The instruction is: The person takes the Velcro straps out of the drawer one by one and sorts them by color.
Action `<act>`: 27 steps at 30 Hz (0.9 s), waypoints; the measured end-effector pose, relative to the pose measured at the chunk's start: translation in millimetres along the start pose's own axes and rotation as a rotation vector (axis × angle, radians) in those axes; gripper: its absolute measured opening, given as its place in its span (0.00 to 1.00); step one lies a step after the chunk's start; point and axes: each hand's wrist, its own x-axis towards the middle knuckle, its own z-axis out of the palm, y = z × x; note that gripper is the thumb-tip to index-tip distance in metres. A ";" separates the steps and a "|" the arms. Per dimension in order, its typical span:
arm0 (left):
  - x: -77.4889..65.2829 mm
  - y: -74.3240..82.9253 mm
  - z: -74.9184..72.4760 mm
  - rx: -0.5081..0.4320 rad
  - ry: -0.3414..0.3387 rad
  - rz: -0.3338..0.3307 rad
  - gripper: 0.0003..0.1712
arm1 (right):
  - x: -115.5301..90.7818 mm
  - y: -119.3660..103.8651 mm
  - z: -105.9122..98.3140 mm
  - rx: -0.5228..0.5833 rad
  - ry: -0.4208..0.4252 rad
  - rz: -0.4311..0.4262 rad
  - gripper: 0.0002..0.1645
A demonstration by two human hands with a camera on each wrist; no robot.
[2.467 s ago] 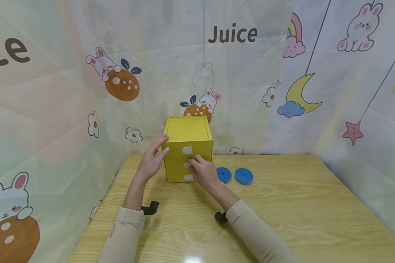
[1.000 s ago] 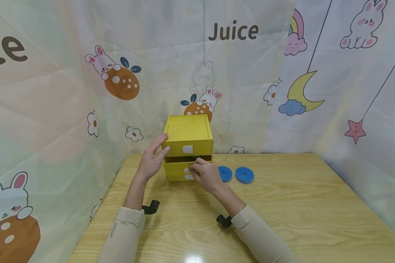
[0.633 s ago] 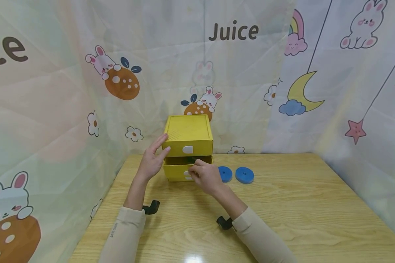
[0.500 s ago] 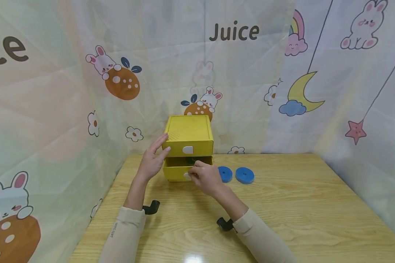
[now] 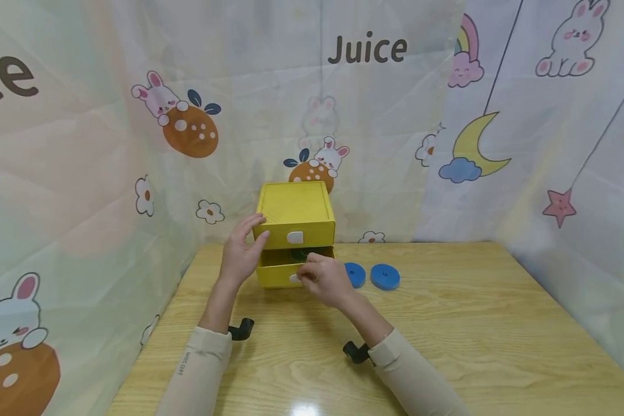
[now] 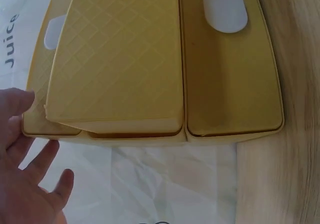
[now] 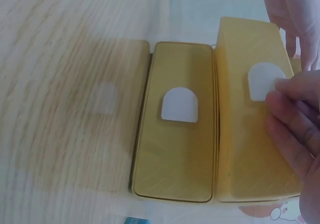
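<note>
A yellow three-drawer box [image 5: 295, 202] stands on the wooden table with its middle drawer [image 5: 271, 276] pulled out. Something dark green [image 5: 299, 254] shows inside that drawer; its kind cannot be made out. My right hand [image 5: 326, 282] pinches the white pull tab [image 7: 261, 81] of the middle drawer between thumb and fingers. At the box's upper left corner my left hand [image 5: 239, 254] rests with spread fingers, the thumb on the front of the top drawer [image 5: 314, 232]. In the left wrist view the bottom drawer [image 6: 230, 79] sits flush.
Two blue discs [image 5: 385, 277] [image 5: 356, 275] lie on the table [image 5: 447, 323] right of the box. A printed cloth [image 5: 374, 144] hangs behind and at both sides. Black brackets [image 5: 242, 329] [image 5: 356, 352] stick out from both wrists.
The middle drawer has slid out toward me, pulled by my right hand, and the dark green thing inside has come into view. My left hand has stayed at the box's corner.
</note>
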 end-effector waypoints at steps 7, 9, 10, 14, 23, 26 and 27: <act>-2.0 -1.5 6.5 0.042 0.128 0.042 0.18 | 0.5 -0.3 -0.6 0.009 -0.038 0.030 0.04; -2.5 -1.6 8.8 0.044 0.147 0.044 0.18 | 0.5 -1.1 -2.1 0.000 -0.063 0.041 0.04; -2.8 -1.5 9.6 0.045 0.153 0.045 0.18 | 0.7 -1.8 -3.3 -0.003 -0.076 0.048 0.04; -2.4 0.7 10.8 0.048 0.163 0.041 0.18 | 3.0 -5.2 -10.0 -0.006 -0.125 0.066 0.05; -0.7 2.3 10.6 0.050 0.170 0.037 0.18 | 5.1 -17.2 -23.2 -0.046 -0.195 0.072 0.04; 0.0 2.5 10.6 0.047 0.172 0.036 0.18 | 6.0 -24.2 -28.3 -0.094 -0.204 0.047 0.05; 0.3 2.5 10.6 0.045 0.174 0.036 0.18 | 6.2 -26.2 -29.5 -0.114 -0.208 0.036 0.06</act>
